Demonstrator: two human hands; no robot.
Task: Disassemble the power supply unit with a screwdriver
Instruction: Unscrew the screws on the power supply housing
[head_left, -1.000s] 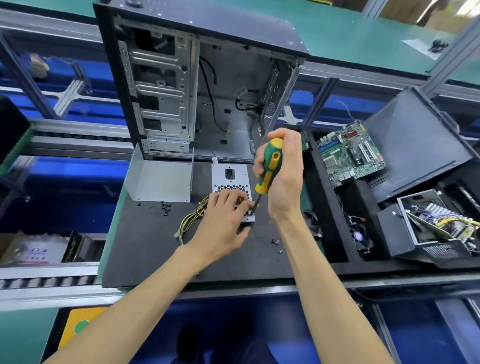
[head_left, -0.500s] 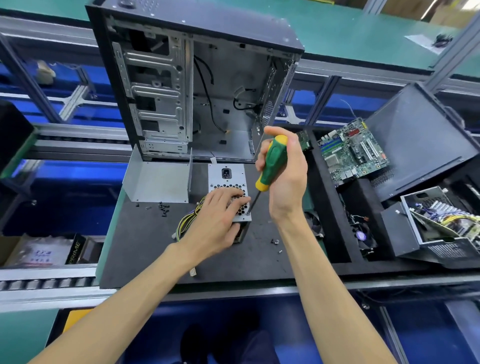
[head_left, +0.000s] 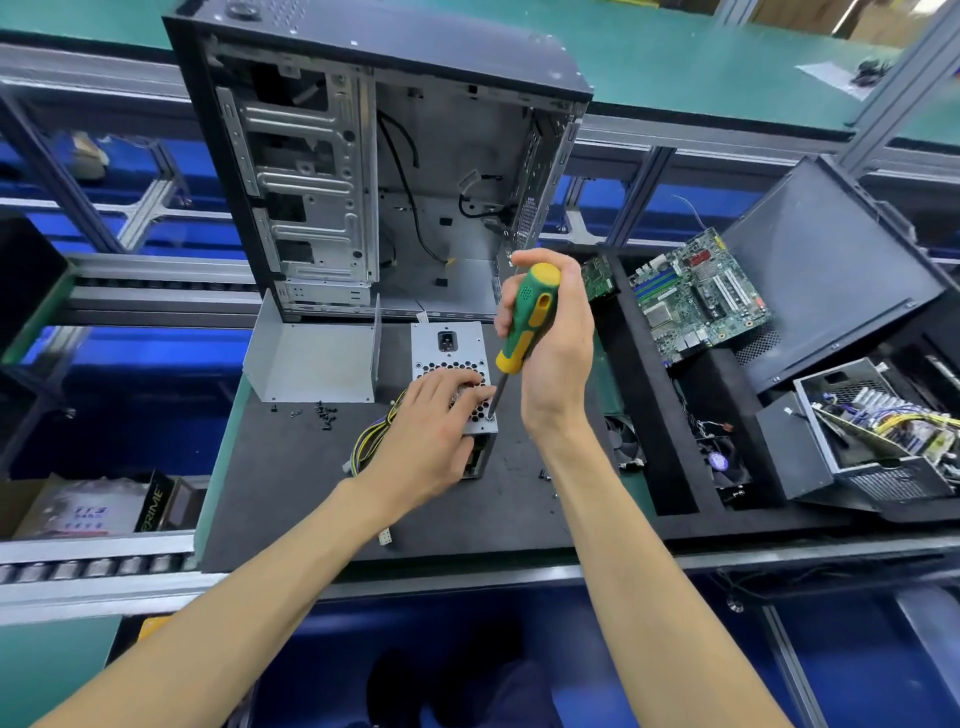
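Since a moment ago the right hand (head_left: 553, 338) has turned slightly on the green and yellow screwdriver (head_left: 522, 325) it grasps, tip kept at the lower right corner of the power supply (head_left: 449, 345) in mid-frame; probably a screw is loosening, though it is too small to see. The left hand (head_left: 434, 436) presses down, fingers flat. At right, a black tray (head_left: 654, 415) holds a circuit board (head_left: 696, 296) and fan (head_left: 724, 462).

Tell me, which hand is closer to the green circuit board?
The right hand. It holds the screwdriver just left of the circuit board. The left hand rests on the power supply, farther left of the board.
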